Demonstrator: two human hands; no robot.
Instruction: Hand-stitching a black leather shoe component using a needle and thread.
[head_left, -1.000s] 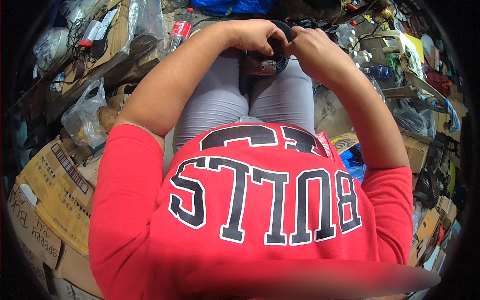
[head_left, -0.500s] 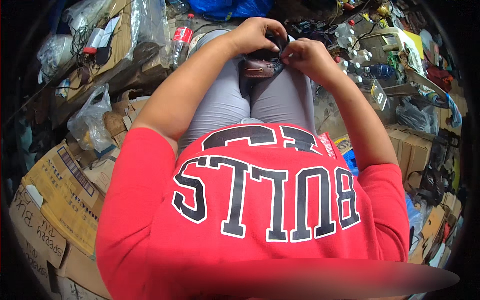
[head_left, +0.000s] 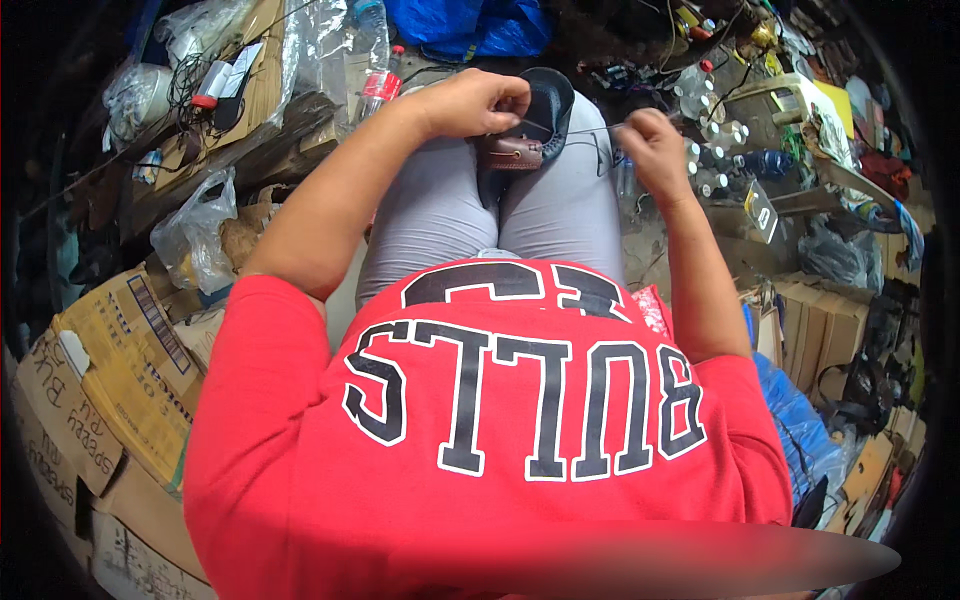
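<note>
A brown leather shoe with a dark, padded opening rests between my thighs. A thin dark thread stretches from the shoe's opening to my right hand, and a loose loop of it hangs over my right thigh. The fingers of that hand are closed on the thread, off to the right of the shoe. My left hand is at the shoe's left upper side, fingers bent and pinched near where the thread leaves it. What lies between those fingertips is too small to make out.
A plastic bottle with a red label stands beyond my left arm. Several small bottles stand at right, near a cream plastic frame. Cardboard boxes lie at lower left, a clear plastic bag above them. A blue sheet lies ahead.
My right hand has moved away to the right and slightly down, drawing the thread out taut. My left hand has shifted left and down, and more of the shoe's opening shows.
</note>
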